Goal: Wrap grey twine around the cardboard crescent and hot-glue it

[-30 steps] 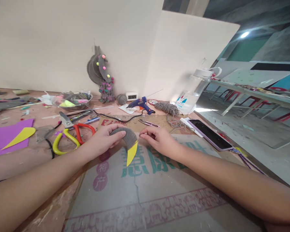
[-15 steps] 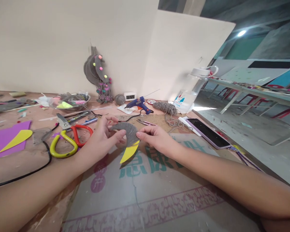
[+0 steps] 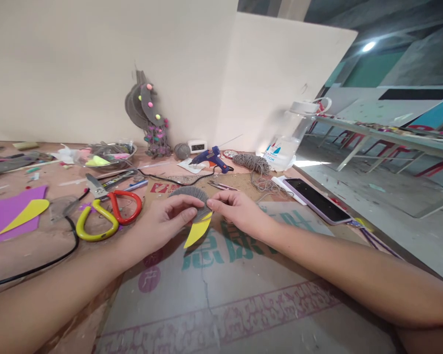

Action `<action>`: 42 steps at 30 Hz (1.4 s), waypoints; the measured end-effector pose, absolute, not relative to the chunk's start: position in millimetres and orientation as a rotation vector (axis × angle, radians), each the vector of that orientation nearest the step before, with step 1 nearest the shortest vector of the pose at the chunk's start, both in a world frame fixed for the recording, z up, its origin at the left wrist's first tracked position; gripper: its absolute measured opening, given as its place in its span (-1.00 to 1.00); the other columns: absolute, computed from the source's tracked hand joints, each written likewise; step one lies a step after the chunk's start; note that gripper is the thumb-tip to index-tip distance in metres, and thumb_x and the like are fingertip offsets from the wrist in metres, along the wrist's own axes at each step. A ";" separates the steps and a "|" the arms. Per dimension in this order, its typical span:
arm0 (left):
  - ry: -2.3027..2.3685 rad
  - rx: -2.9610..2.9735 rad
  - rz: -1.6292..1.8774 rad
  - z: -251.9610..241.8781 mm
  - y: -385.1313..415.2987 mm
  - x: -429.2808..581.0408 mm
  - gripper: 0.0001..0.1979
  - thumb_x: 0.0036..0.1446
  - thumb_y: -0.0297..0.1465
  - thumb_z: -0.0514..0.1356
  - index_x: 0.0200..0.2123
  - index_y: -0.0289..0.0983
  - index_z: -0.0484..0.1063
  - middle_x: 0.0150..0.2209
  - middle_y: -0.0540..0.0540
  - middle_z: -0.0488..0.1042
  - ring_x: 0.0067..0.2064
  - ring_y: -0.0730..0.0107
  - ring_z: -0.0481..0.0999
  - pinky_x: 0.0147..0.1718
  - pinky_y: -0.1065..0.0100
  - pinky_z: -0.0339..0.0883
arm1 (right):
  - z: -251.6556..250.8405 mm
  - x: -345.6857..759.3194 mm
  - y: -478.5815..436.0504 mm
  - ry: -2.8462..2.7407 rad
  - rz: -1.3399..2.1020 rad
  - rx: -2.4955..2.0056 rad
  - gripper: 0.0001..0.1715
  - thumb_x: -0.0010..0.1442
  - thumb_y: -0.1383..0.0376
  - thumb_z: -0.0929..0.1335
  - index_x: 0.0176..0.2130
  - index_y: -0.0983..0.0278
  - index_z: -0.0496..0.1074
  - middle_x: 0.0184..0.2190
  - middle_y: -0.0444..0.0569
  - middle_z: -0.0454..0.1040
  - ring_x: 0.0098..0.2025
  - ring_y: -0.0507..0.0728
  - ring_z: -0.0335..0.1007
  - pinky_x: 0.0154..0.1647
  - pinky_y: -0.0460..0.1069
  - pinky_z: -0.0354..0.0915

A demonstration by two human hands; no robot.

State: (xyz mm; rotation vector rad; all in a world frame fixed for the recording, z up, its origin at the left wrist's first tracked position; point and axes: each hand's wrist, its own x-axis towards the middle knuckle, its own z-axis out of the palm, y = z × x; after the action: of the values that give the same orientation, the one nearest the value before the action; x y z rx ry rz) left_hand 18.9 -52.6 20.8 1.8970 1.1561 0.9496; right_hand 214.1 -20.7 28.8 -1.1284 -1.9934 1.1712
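Observation:
A yellow crescent-shaped piece (image 3: 197,234), its upper part wound with grey yarn, is held above the covered tabletop. My left hand (image 3: 170,219) is closed on the wrapped part, thumb and fingers meeting near its right edge. Against that same edge, my right hand (image 3: 236,209) pinches with thumb and forefinger; the yarn between those fingertips is too small to make out. A thin grey strand (image 3: 206,287) runs down below the crescent over the plastic sheet. Part of the wrapped area is hidden behind my left fingers.
Scissors (image 3: 127,206) with yellow and red handles lie left, beside purple sheets (image 3: 11,209) and a yellow cutout (image 3: 27,215). Behind are a blue glue gun (image 3: 214,156), a grey yarn bundle (image 3: 251,163) and tweezers (image 3: 221,186). A phone (image 3: 315,199) and water bottle (image 3: 284,140) stand right.
My left fingers have moved right and closed over the crescent's wrapped part, close to my right fingertips. My right hand stays pinched at the edge.

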 end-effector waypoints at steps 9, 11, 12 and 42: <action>1.072 1.734 0.969 19.0 -53.2 18.8 -0.79 0.06 -0.25 0.14 -0.25 -0.19 0.45 -0.27 -0.03 0.49 -0.30 0.42 0.44 -0.34 0.43 0.30 | 24.8 214.5 -21.2 -1.842 1.481 -1.098 -0.62 0.09 0.01 0.28 -0.41 0.29 0.30 -0.72 -0.31 -0.11 -0.70 -0.11 -0.24 -0.72 -0.15 -0.24; 1.072 1.701 0.966 20.4 -54.8 19.6 -0.78 0.05 -0.25 0.15 -0.24 -0.19 0.45 -0.26 -0.04 0.49 -0.29 0.42 0.44 -0.35 0.43 0.31 | 24.1 215.3 -19.9 -1.831 1.525 -1.061 -0.61 0.08 0.00 0.28 -0.43 0.29 0.27 -0.72 -0.31 -0.12 -0.69 -0.11 -0.24 -0.71 -0.15 -0.22; 1.083 1.689 0.971 21.4 -55.5 20.0 -0.77 0.05 -0.24 0.15 -0.24 -0.19 0.45 -0.27 -0.04 0.50 -0.29 0.41 0.45 -0.35 0.43 0.31 | 24.4 216.1 -18.7 -1.847 1.508 -1.055 -0.60 0.09 -0.01 0.27 -0.43 0.29 0.27 -0.72 -0.31 -0.11 -0.69 -0.11 -0.24 -0.70 -0.15 -0.20; 1.218 1.802 0.970 30.5 -54.5 18.2 -0.73 0.04 -0.20 0.12 -0.27 -0.22 0.45 -0.27 -0.05 0.52 -0.26 0.33 0.47 -0.32 0.40 0.34 | 23.3 225.9 -9.9 -1.874 1.278 -1.100 -0.68 0.05 0.07 0.32 -0.42 0.30 0.30 -0.66 -0.27 0.10 -0.66 -0.11 -0.03 -0.65 -0.15 -0.12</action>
State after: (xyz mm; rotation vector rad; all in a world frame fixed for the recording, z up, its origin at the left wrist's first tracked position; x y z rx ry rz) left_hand 18.2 -54.5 30.5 1.8023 1.2183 0.9704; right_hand 225.9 -9.9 23.3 -1.0999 -1.8740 1.2781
